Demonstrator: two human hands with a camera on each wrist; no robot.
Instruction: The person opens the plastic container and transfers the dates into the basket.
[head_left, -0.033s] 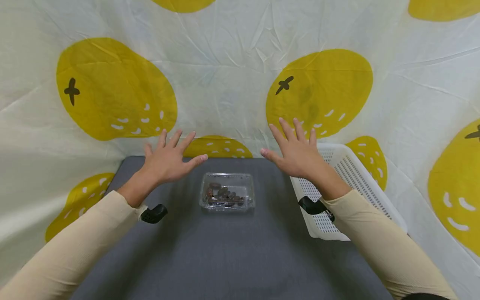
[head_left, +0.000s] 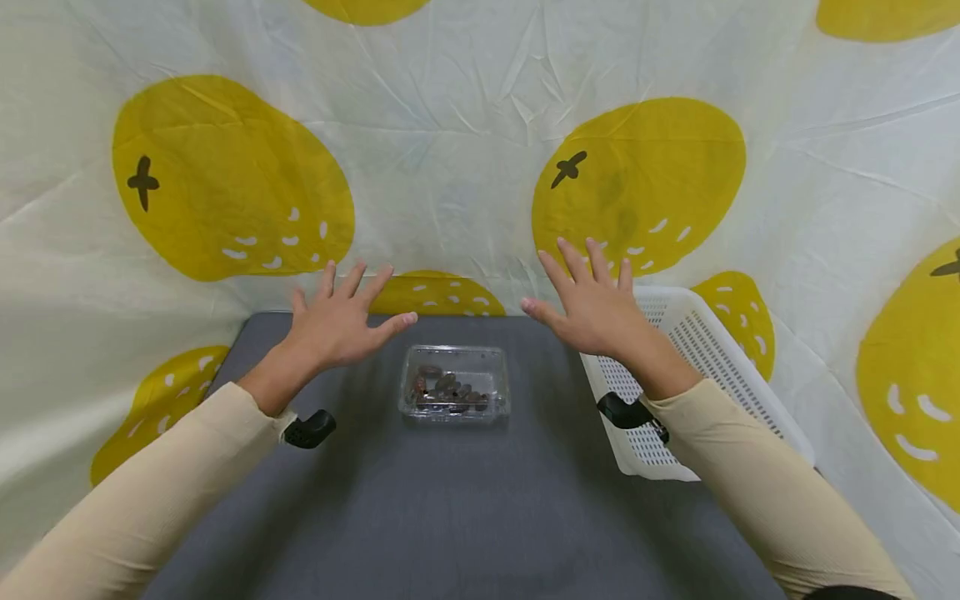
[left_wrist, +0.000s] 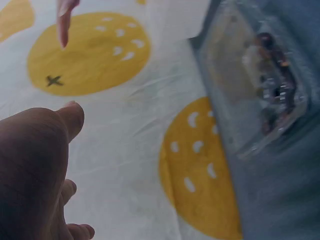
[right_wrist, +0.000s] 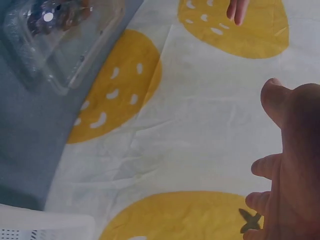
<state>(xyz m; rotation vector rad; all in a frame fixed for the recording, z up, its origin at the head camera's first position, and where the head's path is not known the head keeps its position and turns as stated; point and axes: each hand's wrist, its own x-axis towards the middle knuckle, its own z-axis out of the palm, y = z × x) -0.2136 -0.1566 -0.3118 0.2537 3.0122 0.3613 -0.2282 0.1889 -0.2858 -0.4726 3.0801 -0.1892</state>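
Both hands hover with spread fingers, holding nothing. My left hand (head_left: pixel 335 327) is above the table's back left part, to the left of a clear plastic box (head_left: pixel 487 367). To the right of that box is my right hand (head_left: pixel 597 312), raised over the near-left rim of a white perforated basket (head_left: pixel 720 354). Small dark, reddish-brown oval pieces (head_left: pixel 446 383) lie inside the box; their kind cannot be told. In the left wrist view the box (left_wrist: pixel 235 100) appears at the upper right, blurred. The right wrist view has it (right_wrist: pixel 75 60) at the upper left.
The dark grey table (head_left: pixel 457 508) ends at a white cloth backdrop (head_left: pixel 442 192) printed with big yellow fruit shapes. The basket stands along the table's right side, partly hidden by my right forearm. A black wrist device (head_left: pixel 311 429) sticks out below my left sleeve.
My left hand has shifted very slightly to the right. The right hand, the box and the basket look the same.
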